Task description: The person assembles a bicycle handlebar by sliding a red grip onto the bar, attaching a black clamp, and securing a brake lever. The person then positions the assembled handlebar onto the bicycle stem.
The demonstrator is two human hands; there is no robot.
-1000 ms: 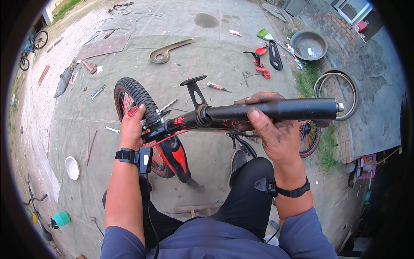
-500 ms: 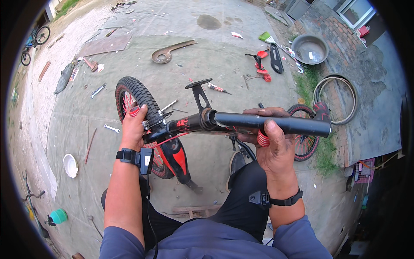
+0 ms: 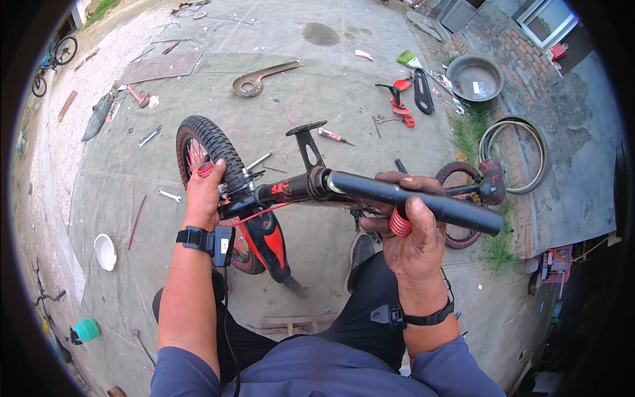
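Note:
I hold a small black and red bicycle frame (image 3: pixel 278 195) up in front of me above my lap. My left hand (image 3: pixel 204 195) is closed over the knobby front tyre (image 3: pixel 202 140) near the fork. My right hand (image 3: pixel 411 235) is wrapped from below around a long black tube (image 3: pixel 436 204) that juts right from the frame. A red ribbed spring-like piece (image 3: pixel 399 223) is pinched between its thumb and fingers against the tube. A second small wheel (image 3: pixel 458 182) with red spokes shows behind that hand, partly hidden.
Scattered over the concrete ground are a curved metal guard (image 3: pixel 261 76), a screwdriver (image 3: pixel 332 135), wrenches (image 3: pixel 149 137), red parts (image 3: pixel 401 99), a metal basin (image 3: pixel 477 78), a bare tyre hoop (image 3: pixel 517 155), a white bowl (image 3: pixel 104 251) and a green object (image 3: pixel 86 329). Bicycles (image 3: pixel 56 56) stand far left.
The black tube has tilted down at its right end and my right hand has dropped lower along it. The red ribbed piece has come into view in that hand. My left hand stays on the tyre.

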